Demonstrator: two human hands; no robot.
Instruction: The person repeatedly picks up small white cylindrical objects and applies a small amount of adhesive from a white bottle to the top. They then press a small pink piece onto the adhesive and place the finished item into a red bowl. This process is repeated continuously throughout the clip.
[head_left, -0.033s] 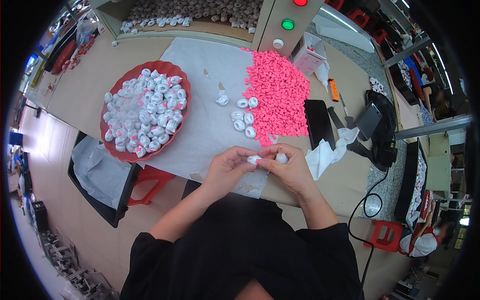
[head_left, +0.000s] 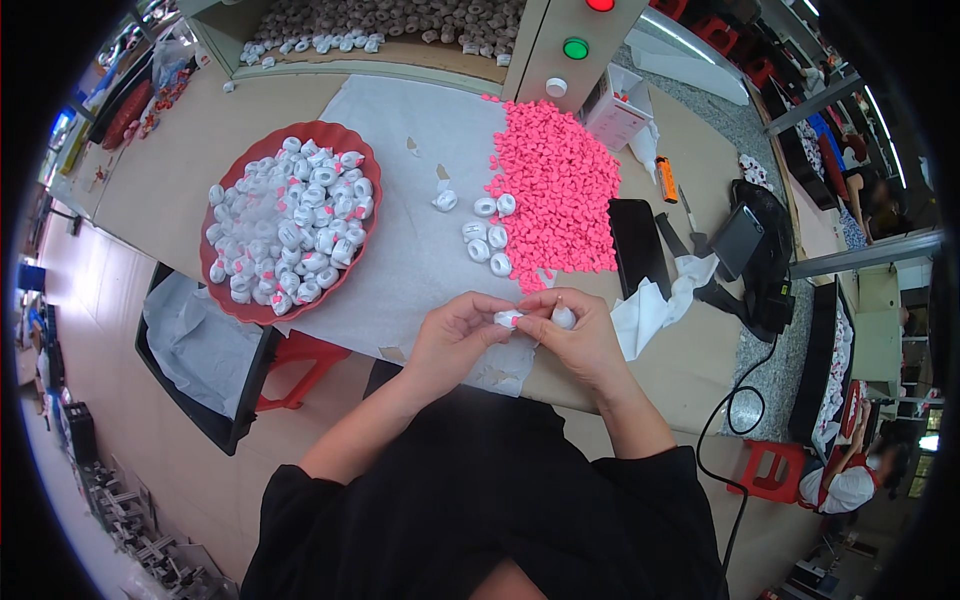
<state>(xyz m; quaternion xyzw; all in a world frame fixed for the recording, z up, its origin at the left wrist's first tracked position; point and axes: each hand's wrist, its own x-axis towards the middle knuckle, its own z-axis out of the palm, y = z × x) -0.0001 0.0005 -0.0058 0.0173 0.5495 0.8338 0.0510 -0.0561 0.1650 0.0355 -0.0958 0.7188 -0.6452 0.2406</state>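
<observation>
Near the table's front edge my two hands meet over a small white rounded piece (head_left: 504, 318) with a bit of pink on it. My left hand (head_left: 450, 338) is closed, thumb and fingers pinching this piece. My right hand (head_left: 592, 345) curls around a small white bottle with a thin tip (head_left: 563, 317), and its thumb and fingertip press at the pink bit (head_left: 516, 321). Just beyond them lies a broad spread of small pink pieces (head_left: 560, 190). Several similar white pieces (head_left: 478, 240) sit along its left side. A red scalloped bowl (head_left: 376, 165) at left is heaped with white pieces, some bearing pink bits.
White paper (head_left: 400, 260) covers mid-table. To the right lie a black phone (head_left: 638, 245), an orange lighter-like object (head_left: 667, 180), crumpled tissue (head_left: 640, 318) and a black cable (head_left: 735, 400). A cabinet with coloured lights (head_left: 575, 48) stands behind; a black tray (head_left: 245, 395) and red stool (head_left: 295, 370) are lower left.
</observation>
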